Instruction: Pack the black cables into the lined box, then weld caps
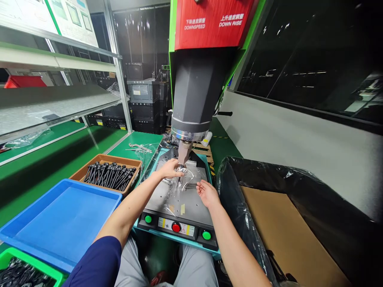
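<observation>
My left hand reaches in under the metal horn of a press machine, its thumb and fingers closing round a small dark part that is mostly hidden. Crumpled clear plastic film lies over the fixture between my hands. To the right, my right hand has its fingers curled in by the film's edge; whatever they pinch is too small to make out. Both hands are above the grey machine plate, which bears bits of tape.
Green buttons and a red button line the machine's front. On the left are a brown tray of black bolt-like parts, a blue tray and a green bin of black pieces. A black-lined box with cardboard stands right.
</observation>
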The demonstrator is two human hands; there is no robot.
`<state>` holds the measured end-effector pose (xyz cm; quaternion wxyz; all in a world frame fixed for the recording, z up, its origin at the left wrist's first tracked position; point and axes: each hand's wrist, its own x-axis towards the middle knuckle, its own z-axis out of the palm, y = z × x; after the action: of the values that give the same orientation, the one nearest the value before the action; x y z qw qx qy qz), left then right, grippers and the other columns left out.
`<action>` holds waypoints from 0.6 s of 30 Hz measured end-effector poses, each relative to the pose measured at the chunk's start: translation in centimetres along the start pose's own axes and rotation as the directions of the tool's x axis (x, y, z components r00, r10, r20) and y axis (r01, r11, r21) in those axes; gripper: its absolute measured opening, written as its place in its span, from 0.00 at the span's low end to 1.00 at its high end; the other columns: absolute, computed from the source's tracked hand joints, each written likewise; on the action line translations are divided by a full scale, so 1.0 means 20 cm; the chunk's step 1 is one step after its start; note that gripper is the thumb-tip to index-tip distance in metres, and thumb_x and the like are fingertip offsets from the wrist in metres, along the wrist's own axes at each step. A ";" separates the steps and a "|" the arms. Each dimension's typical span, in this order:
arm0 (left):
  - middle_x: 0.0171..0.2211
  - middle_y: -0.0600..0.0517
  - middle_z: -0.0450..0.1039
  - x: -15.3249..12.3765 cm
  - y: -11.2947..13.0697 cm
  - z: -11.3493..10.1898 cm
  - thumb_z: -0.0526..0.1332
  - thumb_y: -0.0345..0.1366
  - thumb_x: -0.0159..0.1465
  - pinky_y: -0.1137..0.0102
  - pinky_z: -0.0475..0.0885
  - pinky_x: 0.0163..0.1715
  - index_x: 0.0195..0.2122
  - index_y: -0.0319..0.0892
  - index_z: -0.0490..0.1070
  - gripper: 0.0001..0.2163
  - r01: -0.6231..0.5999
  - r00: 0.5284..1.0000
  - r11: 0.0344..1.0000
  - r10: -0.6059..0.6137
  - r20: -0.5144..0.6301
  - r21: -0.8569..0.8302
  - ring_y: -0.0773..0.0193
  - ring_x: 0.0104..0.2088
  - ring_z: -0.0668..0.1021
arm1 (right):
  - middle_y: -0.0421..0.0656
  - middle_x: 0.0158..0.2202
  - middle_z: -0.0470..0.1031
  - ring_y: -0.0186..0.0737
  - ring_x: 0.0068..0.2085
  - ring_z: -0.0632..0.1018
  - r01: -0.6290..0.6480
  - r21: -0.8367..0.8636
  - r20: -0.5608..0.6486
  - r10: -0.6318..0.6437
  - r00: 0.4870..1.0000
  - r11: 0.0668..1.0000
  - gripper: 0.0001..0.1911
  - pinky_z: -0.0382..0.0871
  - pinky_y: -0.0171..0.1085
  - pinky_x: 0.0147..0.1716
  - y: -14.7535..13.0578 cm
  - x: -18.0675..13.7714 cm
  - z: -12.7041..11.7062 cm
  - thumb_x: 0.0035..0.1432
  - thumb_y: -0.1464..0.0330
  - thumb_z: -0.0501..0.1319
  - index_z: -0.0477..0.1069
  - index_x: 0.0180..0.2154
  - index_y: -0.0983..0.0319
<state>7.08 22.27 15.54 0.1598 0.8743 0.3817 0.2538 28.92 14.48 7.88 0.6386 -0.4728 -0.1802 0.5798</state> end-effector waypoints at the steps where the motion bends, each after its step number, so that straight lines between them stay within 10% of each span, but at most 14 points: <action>1: 0.45 0.47 0.70 0.00 0.01 -0.01 0.64 0.50 0.53 0.60 0.65 0.50 0.50 0.43 0.69 0.26 -0.004 1.000 1.000 0.004 -0.001 -0.007 0.52 0.49 0.70 | 0.42 0.26 0.76 0.34 0.25 0.75 0.012 0.004 -0.010 -0.012 1.000 1.000 0.17 0.69 0.29 0.19 0.00 -0.01 -0.01 0.41 0.70 0.70 0.68 0.35 0.62; 14: 0.43 0.46 0.70 -0.07 0.09 -0.02 0.58 0.50 0.61 0.62 0.66 0.51 0.38 0.41 0.72 0.16 -0.097 0.992 0.994 0.093 -0.086 -0.048 0.56 0.47 0.71 | 0.37 0.23 0.73 0.30 0.21 0.70 0.196 -0.086 -0.019 -0.198 0.980 0.977 0.26 0.60 0.28 0.17 -0.04 -0.15 -0.02 0.37 0.65 0.69 0.68 0.41 0.61; 18: 0.53 0.44 0.68 -0.15 0.10 -0.05 0.59 0.49 0.60 0.57 0.61 0.58 0.48 0.42 0.71 0.20 0.005 0.977 0.996 -0.023 -0.211 -0.089 0.53 0.56 0.67 | 0.37 0.22 0.72 0.30 0.20 0.69 0.148 -0.138 0.026 -0.146 0.989 0.979 0.24 0.58 0.28 0.17 -0.01 -0.18 -0.03 0.37 0.63 0.70 0.69 0.39 0.62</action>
<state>5.97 18.80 16.47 0.1584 0.8317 0.3911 0.3608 28.49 11.11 8.89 0.6438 -0.4971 -0.2598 0.5205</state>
